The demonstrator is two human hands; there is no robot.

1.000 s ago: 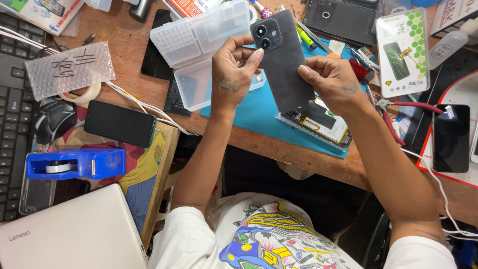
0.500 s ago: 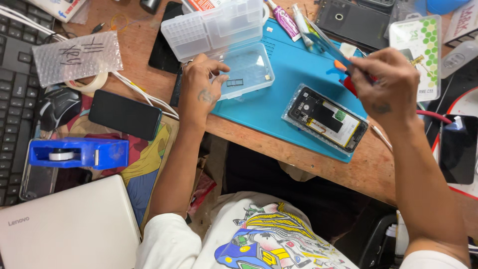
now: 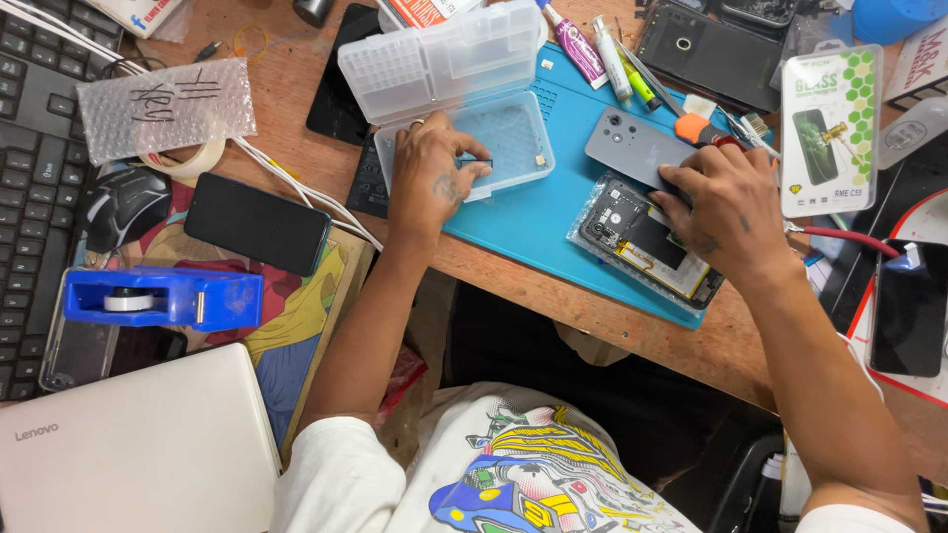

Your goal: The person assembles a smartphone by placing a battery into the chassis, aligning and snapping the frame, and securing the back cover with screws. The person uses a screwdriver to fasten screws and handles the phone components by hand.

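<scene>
- The left hand [image 3: 430, 178] rests inside the clear plastic parts box [image 3: 464, 148], whose lid stands open toward the far edge of the worktop [image 3: 296, 89]. The fingers are curled with thumb and forefinger close at a small dark part [image 3: 476, 162]; I cannot tell whether the grip has closed on it.
- The right hand [image 3: 726, 207] lies on the blue repair mat [image 3: 533, 217]. Its fingertips press on the near end of a grey phone back cover [image 3: 632, 148], which lies flat on the mat; the grip is loose, not clenched round anything.
- Just under that hand, nearer the front edge of the worktop, lies the opened phone [image 3: 642, 242], its insides facing up, touching the back cover's near edge.
- A black phone [image 3: 257, 222] lies face down left of the left forearm.
- A blue tape dispenser [image 3: 163, 296] stands toward the left front corner, beside a white laptop [image 3: 128, 444].
- A packaged screen protector [image 3: 829, 128] lies just beyond the right hand, toward the right edge.
</scene>
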